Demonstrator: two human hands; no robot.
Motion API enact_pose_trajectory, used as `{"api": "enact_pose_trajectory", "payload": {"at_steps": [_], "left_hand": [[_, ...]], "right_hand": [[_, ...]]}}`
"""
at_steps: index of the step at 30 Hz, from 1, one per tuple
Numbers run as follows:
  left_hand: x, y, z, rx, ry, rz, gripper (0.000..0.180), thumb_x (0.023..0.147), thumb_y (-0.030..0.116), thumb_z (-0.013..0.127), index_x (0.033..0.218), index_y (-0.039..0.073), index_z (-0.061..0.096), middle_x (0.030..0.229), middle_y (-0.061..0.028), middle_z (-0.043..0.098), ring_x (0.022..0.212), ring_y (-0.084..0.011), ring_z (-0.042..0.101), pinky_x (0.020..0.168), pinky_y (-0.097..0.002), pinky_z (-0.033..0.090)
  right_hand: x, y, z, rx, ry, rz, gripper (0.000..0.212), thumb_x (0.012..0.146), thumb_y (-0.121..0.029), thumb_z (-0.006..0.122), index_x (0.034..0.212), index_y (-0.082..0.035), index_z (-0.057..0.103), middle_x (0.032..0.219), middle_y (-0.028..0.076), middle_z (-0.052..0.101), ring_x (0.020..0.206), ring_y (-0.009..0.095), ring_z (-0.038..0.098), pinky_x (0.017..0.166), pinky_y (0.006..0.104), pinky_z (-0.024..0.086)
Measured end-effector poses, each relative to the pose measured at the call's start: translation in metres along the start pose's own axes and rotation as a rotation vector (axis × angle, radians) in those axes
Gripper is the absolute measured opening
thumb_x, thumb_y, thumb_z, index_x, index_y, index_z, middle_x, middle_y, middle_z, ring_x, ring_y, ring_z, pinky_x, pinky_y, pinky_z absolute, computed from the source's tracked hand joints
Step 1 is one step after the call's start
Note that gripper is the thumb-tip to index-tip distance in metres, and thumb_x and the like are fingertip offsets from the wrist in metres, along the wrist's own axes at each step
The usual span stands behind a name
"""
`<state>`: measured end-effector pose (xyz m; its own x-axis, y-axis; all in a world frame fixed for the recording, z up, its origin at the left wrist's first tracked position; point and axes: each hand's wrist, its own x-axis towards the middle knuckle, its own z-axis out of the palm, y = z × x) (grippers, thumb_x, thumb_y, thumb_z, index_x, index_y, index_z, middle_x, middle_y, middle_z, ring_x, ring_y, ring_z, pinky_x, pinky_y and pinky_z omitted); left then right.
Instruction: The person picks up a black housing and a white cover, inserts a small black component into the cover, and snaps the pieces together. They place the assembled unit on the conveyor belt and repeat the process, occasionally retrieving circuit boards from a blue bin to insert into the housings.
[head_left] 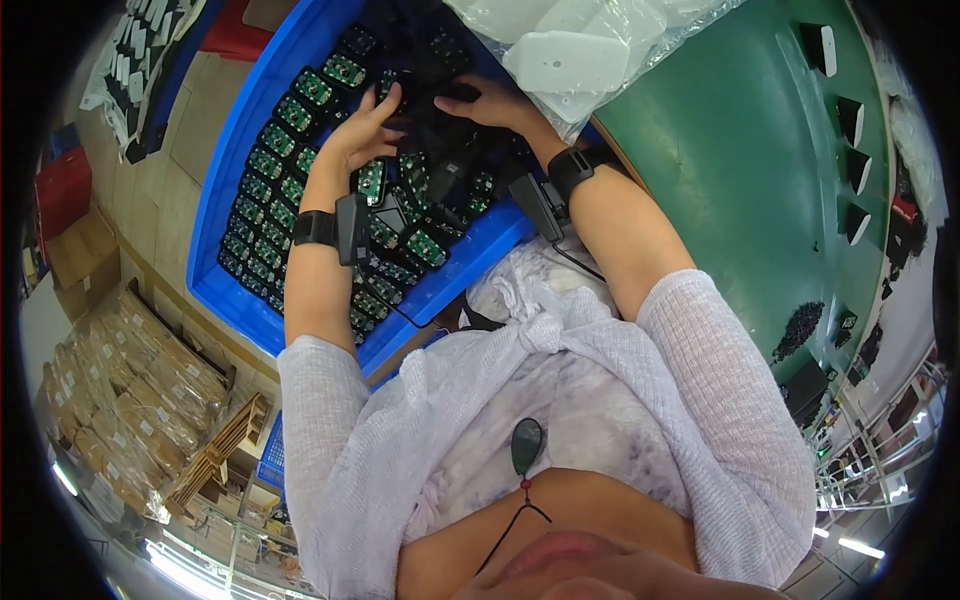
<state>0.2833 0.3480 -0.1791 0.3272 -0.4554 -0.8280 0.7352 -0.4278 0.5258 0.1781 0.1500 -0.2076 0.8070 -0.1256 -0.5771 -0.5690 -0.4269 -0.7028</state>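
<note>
left hand (365, 130) fingers spread on circuit boards (262, 190) | right hand (490, 100) curled, grip unclear, 2 o'clock in blue crate (235, 120) | best lift 1 board by edges

Glossy blue plastic crate (250, 110), matt green tabletop (730, 150), loosely woven white cloth sleeves (330, 400).

Single head cam looking steeply down, close over blue bin (232, 130) and green table (740, 170); no second view.
</note>
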Motion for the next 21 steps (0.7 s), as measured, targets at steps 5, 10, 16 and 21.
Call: {"api": "enact_pose_trajectory", "payload": {"at_steps": [5, 10, 16, 21], "left_hand": [[0.023, -0.023, 0.028, 0.042, -0.025, 0.266, 0.081, 0.091, 0.047, 0.064, 0.154, 0.026, 0.017, 0.143, -0.0115, 0.044, 0.117, -0.0299, 0.054, 0.088, -0.0484, 0.048], [0.019, -0.031, 0.070, 0.114, 0.218, 0.300, 0.075, 0.094, 0.040, 0.062, 0.153, 0.017, 0.022, 0.137, -0.0129, 0.051, 0.118, -0.0265, 0.054, 0.090, -0.0377, 0.048], [0.024, -0.042, 0.074, 0.095, 0.411, 0.473, 0.070, 0.093, 0.039, 0.064, 0.147, 0.008, 0.031, 0.132, -0.0179, 0.053, 0.118, -0.0276, 0.054, 0.097, -0.0340, 0.044], [-0.007, -0.030, 0.074, 0.224, 0.514, 0.630, 0.067, 0.096, 0.033, 0.060, 0.149, 0.007, 0.028, 0.138, -0.0171, 0.048, 0.123, -0.0255, 0.049, 0.100, -0.0331, 0.041]], "right_hand": [[-0.014, -0.003, 0.009, 0.291, 0.066, -0.125, 0.092, 0.079, -0.067, 0.065, 0.142, -0.004, 0.043, 0.140, 0.017, 0.050, 0.129, 0.029, 0.047, 0.108, 0.0365, 0.035], [-0.018, -0.003, 0.014, 0.437, 0.123, -0.122, 0.088, 0.083, -0.065, 0.063, 0.141, -0.002, 0.042, 0.137, 0.016, 0.052, 0.126, 0.027, 0.049, 0.105, 0.0354, 0.038], [-0.045, -0.039, 0.000, 0.645, -0.007, 0.083, 0.083, 0.086, -0.062, 0.060, 0.144, -0.007, 0.039, 0.132, 0.016, 0.054, 0.107, 0.024, 0.061, 0.060, 0.0320, 0.058], [-0.052, -0.055, 0.010, 0.661, 0.097, -0.039, 0.071, 0.086, -0.059, 0.058, 0.138, -0.011, 0.047, 0.118, 0.013, 0.063, 0.084, 0.023, 0.067, 0.047, 0.0297, 0.055]]}}
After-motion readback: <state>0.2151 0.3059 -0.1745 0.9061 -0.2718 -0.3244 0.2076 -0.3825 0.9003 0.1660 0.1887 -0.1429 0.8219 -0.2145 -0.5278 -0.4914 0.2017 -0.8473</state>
